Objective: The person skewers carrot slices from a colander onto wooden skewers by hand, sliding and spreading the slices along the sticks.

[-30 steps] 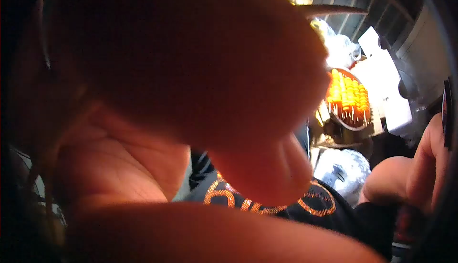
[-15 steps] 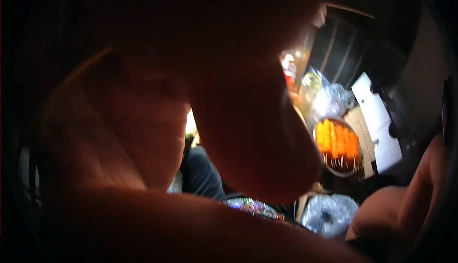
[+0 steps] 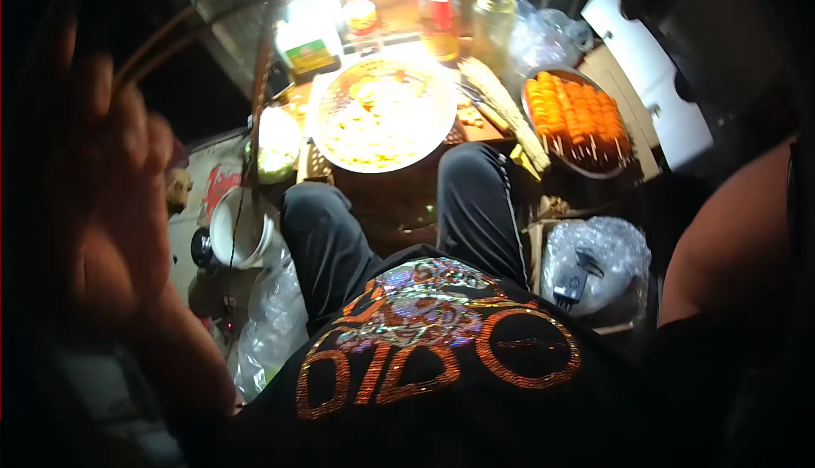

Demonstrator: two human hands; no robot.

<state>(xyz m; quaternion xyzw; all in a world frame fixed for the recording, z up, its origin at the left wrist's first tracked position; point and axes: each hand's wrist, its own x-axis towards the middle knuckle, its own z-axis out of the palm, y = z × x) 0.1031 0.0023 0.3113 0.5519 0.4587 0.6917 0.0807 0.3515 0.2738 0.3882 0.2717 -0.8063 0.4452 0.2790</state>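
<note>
My left hand [image 3: 123, 196] is raised at the left side, dim and slightly blurred. Its fingers point up and stand apart, with nothing visible in them. Of my right side only the bare arm [image 3: 730, 239] shows at the right edge; the hand is out of sight. In front of my knees a wide perforated basin [image 3: 333, 152] holds pale yellow pieces, washed out by bright light. Right of it, orange spiral-like food on sticks [image 3: 577, 109] lies in rows on a round plate [image 3: 594, 171].
Bottles [image 3: 439, 22] and a green-and-yellow box [image 3: 312, 47] stand behind the basin. A whisk broom [image 3: 505, 107] lies between basin and plate. A white bucket [image 3: 238, 226] is low left; a plastic bag with a black adapter [image 3: 570, 285] sits low right.
A hand that covered most of the view has moved away, and my left hand now shows at the left. The view has shifted, showing the basin, knees and shirt.
</note>
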